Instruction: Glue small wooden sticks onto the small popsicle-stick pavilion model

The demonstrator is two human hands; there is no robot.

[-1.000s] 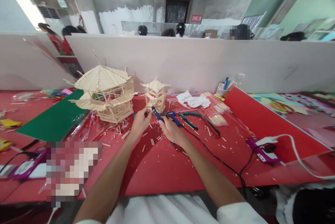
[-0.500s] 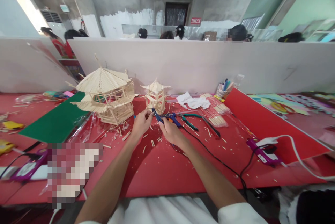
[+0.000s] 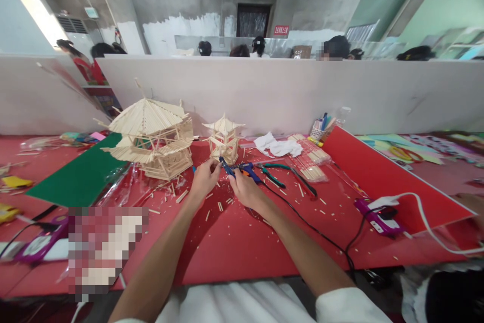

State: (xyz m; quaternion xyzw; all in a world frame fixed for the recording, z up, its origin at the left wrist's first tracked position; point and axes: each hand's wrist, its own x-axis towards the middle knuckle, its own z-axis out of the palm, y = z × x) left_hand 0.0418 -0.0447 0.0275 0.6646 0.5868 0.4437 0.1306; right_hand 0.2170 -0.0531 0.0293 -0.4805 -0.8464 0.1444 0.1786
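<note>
Head view: your right hand has its grip closed round a blue glue gun, nozzle aimed at your left hand, grip pinched tight, contents too small to tell. Both sit just in front of the small stick pavilion on the red desk, w/ green pliers near, to the rt.

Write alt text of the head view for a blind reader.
A right hand holds a blue glue gun beside the pinched left hand, before a small stick pavilion on a red table; a larger pavilion stands left.
</note>
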